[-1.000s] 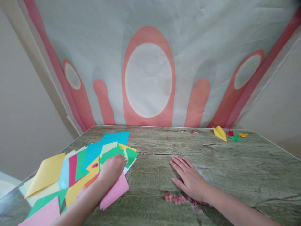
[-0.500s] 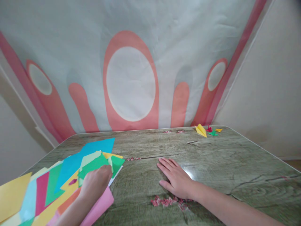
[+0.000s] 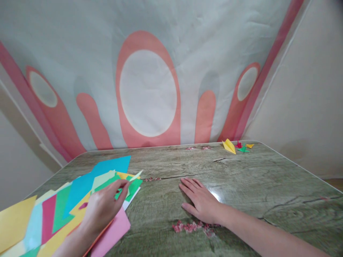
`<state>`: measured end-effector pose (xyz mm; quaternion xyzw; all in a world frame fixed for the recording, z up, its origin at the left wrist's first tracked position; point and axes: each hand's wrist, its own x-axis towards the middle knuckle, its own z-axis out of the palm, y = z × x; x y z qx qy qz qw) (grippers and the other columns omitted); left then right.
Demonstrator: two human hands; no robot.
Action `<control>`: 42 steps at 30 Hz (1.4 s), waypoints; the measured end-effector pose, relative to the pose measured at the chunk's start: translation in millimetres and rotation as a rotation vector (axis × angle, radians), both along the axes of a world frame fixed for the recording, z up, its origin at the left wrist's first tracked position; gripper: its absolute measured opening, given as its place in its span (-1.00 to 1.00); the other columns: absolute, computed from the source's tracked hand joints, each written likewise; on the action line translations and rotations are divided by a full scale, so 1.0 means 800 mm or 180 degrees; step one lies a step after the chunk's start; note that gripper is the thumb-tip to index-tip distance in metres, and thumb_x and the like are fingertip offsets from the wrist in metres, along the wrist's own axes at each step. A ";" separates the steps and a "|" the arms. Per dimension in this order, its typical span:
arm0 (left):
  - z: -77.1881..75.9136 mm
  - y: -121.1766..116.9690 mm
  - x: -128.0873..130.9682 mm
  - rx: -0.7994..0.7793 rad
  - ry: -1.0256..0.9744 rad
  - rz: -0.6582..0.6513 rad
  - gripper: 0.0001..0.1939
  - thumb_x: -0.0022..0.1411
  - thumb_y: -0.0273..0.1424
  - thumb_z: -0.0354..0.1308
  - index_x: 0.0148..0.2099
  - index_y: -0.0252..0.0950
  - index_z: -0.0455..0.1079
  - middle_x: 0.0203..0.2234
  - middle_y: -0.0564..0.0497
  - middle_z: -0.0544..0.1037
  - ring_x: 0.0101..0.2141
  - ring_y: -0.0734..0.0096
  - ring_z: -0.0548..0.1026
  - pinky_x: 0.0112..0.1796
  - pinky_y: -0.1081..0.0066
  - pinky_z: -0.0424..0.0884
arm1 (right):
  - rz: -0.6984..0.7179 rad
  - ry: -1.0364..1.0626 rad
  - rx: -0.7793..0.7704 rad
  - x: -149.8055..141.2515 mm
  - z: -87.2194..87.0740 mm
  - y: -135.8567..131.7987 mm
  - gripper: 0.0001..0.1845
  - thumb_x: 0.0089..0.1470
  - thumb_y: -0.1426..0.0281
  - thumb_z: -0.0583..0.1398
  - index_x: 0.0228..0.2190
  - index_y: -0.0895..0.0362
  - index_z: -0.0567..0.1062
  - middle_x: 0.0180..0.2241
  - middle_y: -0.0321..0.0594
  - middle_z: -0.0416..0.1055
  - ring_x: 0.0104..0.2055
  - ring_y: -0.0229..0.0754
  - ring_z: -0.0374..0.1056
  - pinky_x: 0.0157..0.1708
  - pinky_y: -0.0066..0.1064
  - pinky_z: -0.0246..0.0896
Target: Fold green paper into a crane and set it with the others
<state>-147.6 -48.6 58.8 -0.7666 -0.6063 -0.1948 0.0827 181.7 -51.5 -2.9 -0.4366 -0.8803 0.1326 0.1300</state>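
Note:
Between the thumb and fingers of my left hand (image 3: 103,205) is a small pale green piece of paper (image 3: 137,175), its pointed end sticking out to the upper right. Beneath that hand spread overlapping coloured papers: green sheets (image 3: 134,188), a blue sheet (image 3: 114,163), a pink sheet (image 3: 116,232) and several yellow ones. Part of the pile is hidden by the hand and forearm. My right hand (image 3: 199,200) lies flat on the wood-patterned tabletop (image 3: 160,207), fingers stretched out, with nothing in it.
At the far right of the table sit a yellow folded paper plane (image 3: 229,146) and small folded pieces in red, green (image 3: 243,148) and orange. A grey and coral patterned hanging (image 3: 148,92) rises behind the back edge. Pink blossoms are printed on the tabletop.
My left hand has turned and opened into a pinch, and the pale green paper has swung from upright to pointing up and right. The right hand has stayed in place.

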 end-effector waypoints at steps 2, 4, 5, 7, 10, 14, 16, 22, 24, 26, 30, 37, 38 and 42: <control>-0.008 -0.005 0.017 0.0246 0.0029 -0.0644 -0.79 0.26 -0.28 -0.05 -0.17 -0.20 0.35 -0.35 0.07 0.56 -0.39 0.43 0.51 -0.39 0.51 0.34 | 0.0028 0.0065 0.0040 0.000 -0.003 0.000 -0.34 0.11 0.10 0.01 0.18 0.10 0.07 0.25 -0.10 -0.12 0.27 -0.01 -0.22 0.21 -0.04 -0.34; -0.018 -0.010 0.040 0.0351 0.0187 -0.1260 -0.82 0.27 -0.35 -0.06 -0.17 -0.22 0.35 -0.38 0.04 0.55 -0.42 0.45 0.50 -0.39 0.51 0.34 | 0.0013 0.0209 0.0114 0.002 -0.006 0.001 -0.33 0.10 0.12 0.03 0.17 0.12 0.07 0.22 -0.07 -0.05 0.25 -0.01 -0.16 0.20 -0.05 -0.29; -0.022 -0.012 0.054 0.0364 0.0237 -0.1516 -0.83 0.27 -0.39 -0.07 -0.18 -0.23 0.34 -0.40 0.03 0.54 -0.43 0.46 0.49 -0.40 0.52 0.33 | -0.0016 0.0323 0.0179 0.003 -0.008 0.002 -0.31 0.08 0.12 0.06 0.17 0.15 0.07 0.21 -0.04 -0.01 0.24 -0.02 -0.12 0.19 -0.06 -0.25; -0.030 -0.015 0.082 0.0391 0.0212 -0.1988 -0.81 0.28 -0.41 -0.10 -0.20 -0.27 0.34 -0.48 0.00 0.51 -0.47 0.47 0.47 -0.41 0.52 0.34 | -0.0047 0.0601 0.0352 0.006 -0.008 0.003 -0.21 0.01 0.10 0.12 0.17 0.21 0.05 0.17 0.02 0.06 0.20 -0.01 -0.04 0.16 -0.09 -0.14; -0.038 -0.015 0.120 0.0301 0.0286 -0.2330 -0.82 0.29 -0.45 -0.12 -0.23 -0.30 0.32 -0.54 0.03 0.47 -0.50 0.47 0.44 -0.42 0.50 0.33 | 0.0215 0.0879 0.0664 0.010 -0.005 0.005 -0.17 -0.11 0.08 0.23 0.12 0.18 0.15 0.11 0.01 0.15 0.14 0.03 0.03 0.10 -0.09 -0.05; -0.046 -0.014 0.154 -0.0003 0.0530 -0.2408 -0.83 0.27 -0.46 -0.11 -0.32 -0.29 0.29 -0.54 0.04 0.45 -0.53 0.44 0.41 -0.49 0.48 0.28 | 0.0620 0.0825 0.0817 0.013 -0.005 0.005 -0.72 0.06 0.29 0.15 -0.15 0.06 0.42 -0.13 -0.17 0.40 -0.07 -0.09 0.23 -0.05 -0.17 0.07; -0.048 -0.015 0.163 -0.0214 0.0452 -0.2374 -0.82 0.27 -0.45 -0.10 -0.36 -0.29 0.28 -0.55 0.05 0.45 -0.54 0.44 0.41 -0.50 0.48 0.28 | 0.0679 0.0770 0.0725 0.014 -0.009 0.005 -0.82 0.11 0.41 0.09 -0.25 0.06 0.45 -0.28 -0.22 0.45 -0.20 -0.16 0.29 -0.15 -0.24 0.11; -0.052 -0.015 0.161 -0.0876 -0.0942 -0.1914 -0.79 0.22 -0.31 0.03 -0.10 -0.23 0.28 -0.36 0.04 0.53 -0.37 0.44 0.48 -0.36 0.51 0.35 | 0.0461 0.0931 0.0471 0.015 -0.013 0.005 -0.83 0.10 0.46 0.08 -0.29 0.08 0.46 -0.36 -0.22 0.43 -0.29 -0.20 0.31 -0.28 -0.36 0.15; -0.057 -0.010 0.157 -0.1106 -0.1306 -0.1732 -0.75 0.18 -0.31 0.07 -0.08 -0.24 0.28 -0.37 0.05 0.53 -0.37 0.45 0.49 -0.35 0.53 0.36 | 0.0373 0.1018 0.0328 0.014 -0.008 0.005 -0.84 0.13 0.43 0.06 -0.33 0.09 0.45 -0.40 -0.23 0.42 -0.32 -0.22 0.31 -0.30 -0.40 0.15; -0.062 -0.004 0.153 -0.1283 -0.1569 -0.1579 -0.79 0.19 -0.36 0.05 -0.10 -0.25 0.30 -0.40 0.05 0.53 -0.39 0.47 0.49 -0.37 0.54 0.36 | 0.0277 0.1098 0.0184 0.013 -0.003 0.006 -0.81 0.16 0.40 0.04 -0.38 0.11 0.44 -0.44 -0.24 0.39 -0.36 -0.24 0.30 -0.34 -0.42 0.14; -0.065 0.004 0.153 -0.1447 -0.1746 -0.1421 -0.81 0.20 -0.40 0.01 -0.14 -0.25 0.34 -0.44 0.07 0.53 -0.43 0.48 0.48 -0.41 0.55 0.35 | 0.0013 0.1369 -0.0017 0.013 -0.002 0.009 -0.75 0.18 0.36 0.02 -0.48 0.13 0.39 -0.45 -0.25 0.34 -0.38 -0.27 0.27 -0.37 -0.45 0.14; -0.066 0.003 0.151 -0.1378 -0.1677 -0.1301 -0.68 0.17 -0.44 0.03 0.00 -0.20 0.25 -0.44 0.09 0.54 -0.40 0.46 0.50 -0.37 0.54 0.37 | -0.0294 0.1646 -0.0238 0.014 -0.011 0.025 -0.79 0.13 0.34 0.09 -0.50 0.14 0.40 -0.44 -0.25 0.36 -0.37 -0.25 0.28 -0.34 -0.42 0.17; -0.067 0.003 0.150 -0.1344 -0.1622 -0.1312 -0.69 0.17 -0.43 0.03 0.00 -0.20 0.26 -0.44 0.09 0.54 -0.40 0.45 0.50 -0.38 0.54 0.37 | -0.0345 0.1613 -0.0239 0.013 -0.011 0.027 -0.78 0.13 0.34 0.09 -0.50 0.14 0.40 -0.45 -0.25 0.36 -0.38 -0.25 0.28 -0.35 -0.42 0.17; -0.069 0.004 0.150 -0.1017 -0.1376 -0.1485 -0.79 0.19 -0.43 0.02 -0.11 -0.25 0.35 -0.30 -0.01 0.50 -0.37 0.44 0.46 -0.34 0.47 0.40 | -0.0484 0.1459 -0.0126 0.008 -0.013 0.033 -0.79 0.11 0.36 0.10 -0.52 0.15 0.40 -0.48 -0.26 0.33 -0.41 -0.25 0.27 -0.38 -0.42 0.16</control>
